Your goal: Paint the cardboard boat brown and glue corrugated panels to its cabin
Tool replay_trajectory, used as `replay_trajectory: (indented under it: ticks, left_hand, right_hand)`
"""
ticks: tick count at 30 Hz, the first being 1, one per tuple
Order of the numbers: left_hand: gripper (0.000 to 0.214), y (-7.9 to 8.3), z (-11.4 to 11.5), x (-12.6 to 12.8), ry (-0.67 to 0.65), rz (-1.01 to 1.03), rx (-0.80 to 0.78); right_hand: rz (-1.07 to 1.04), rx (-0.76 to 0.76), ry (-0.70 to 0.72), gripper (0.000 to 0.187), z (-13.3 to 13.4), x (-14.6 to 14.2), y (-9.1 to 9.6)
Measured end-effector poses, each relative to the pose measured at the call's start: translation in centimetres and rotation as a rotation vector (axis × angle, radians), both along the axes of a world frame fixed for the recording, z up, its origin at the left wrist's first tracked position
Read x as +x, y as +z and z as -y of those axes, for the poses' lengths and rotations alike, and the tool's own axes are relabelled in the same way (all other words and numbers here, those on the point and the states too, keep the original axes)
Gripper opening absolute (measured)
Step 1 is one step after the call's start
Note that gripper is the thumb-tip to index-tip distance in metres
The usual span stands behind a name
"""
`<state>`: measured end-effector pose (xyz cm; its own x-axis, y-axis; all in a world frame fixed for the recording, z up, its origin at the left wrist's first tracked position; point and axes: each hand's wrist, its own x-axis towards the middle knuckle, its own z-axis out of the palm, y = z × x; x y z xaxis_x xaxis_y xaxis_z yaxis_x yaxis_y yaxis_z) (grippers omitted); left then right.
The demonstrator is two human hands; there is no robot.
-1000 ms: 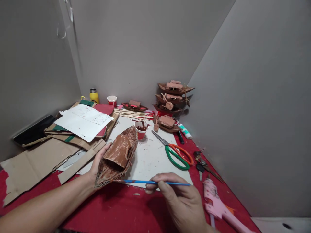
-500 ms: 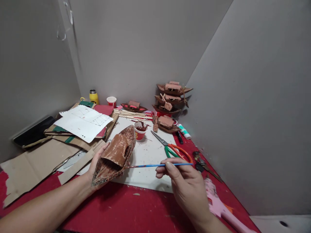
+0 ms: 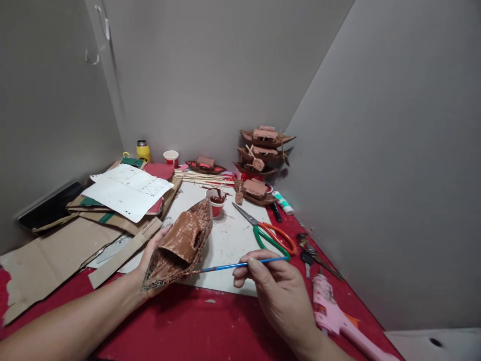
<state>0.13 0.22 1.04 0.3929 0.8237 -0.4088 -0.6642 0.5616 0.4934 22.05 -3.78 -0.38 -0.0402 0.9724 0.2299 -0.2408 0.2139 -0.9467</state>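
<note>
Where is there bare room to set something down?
The red tabletop between the left forearm, the right hand and the white sheet is bare but for small scraps. The sheet has a speckled patch between boat, brush and scissors. It's crowded left with cardboard, at back with sticks and other boats, right with keys and glue gun.

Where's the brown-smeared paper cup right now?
In the head view, the brown-smeared paper cup stands near the middle on the white sheet, just beyond the held model boat and left of the scissors.
</note>
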Motion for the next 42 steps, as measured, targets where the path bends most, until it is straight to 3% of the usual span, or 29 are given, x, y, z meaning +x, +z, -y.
replay_trajectory:
  ticks: [6, 12, 15, 19, 24, 30, 35, 42]
  left_hand:
    - [0.040, 0.4, 0.2, 0.1, 0.013, -0.064, -0.026]
    - [0.035, -0.8, -0.4, -0.1, 0.045, -0.038, -0.053]
    - [0.033, -1.2, -0.5, -0.3, 0.050, -0.005, -0.032]
    - [0.034, -1.4, -0.6, -0.7, -0.023, 0.012, -0.020]
    - [0.040, -1.7, -0.7, -0.9, -0.105, 0.030, 0.003]
    - [0.041, -1.5, -0.3, -0.9, -0.093, 0.048, 0.065]
    - [0.044, -1.2, -0.3, -0.7, -0.149, 0.065, 0.093]
    - [0.038, -2.1, -0.3, -0.9, -0.153, 0.064, 0.168]
  right_hand:
    - [0.026, 0.013, -0.068, 0.016, -0.6, 0.4, 0.1]
    - [0.023, 0.043, -0.168, 0.013, -1.2, 1.3, -0.4]
    - [0.010, 0.049, -0.146, 0.014, -1.1, 1.2, -0.4]
    - [0.034, 0.046, -0.079, 0.016, -1.0, 0.9, -0.2]
    - [0.029, 0.068, -0.190, 0.014, -1.3, 1.2, -0.3]
    - [0.057, 0.077, -0.091, 0.015, -1.0, 1.3, -0.1]
    - [0.013, 0.079, -0.196, 0.013, -1.5, 1.4, -0.2]
    - [-0.011, 0.044, -0.064, 0.014, -1.5, 1.3, -0.4]
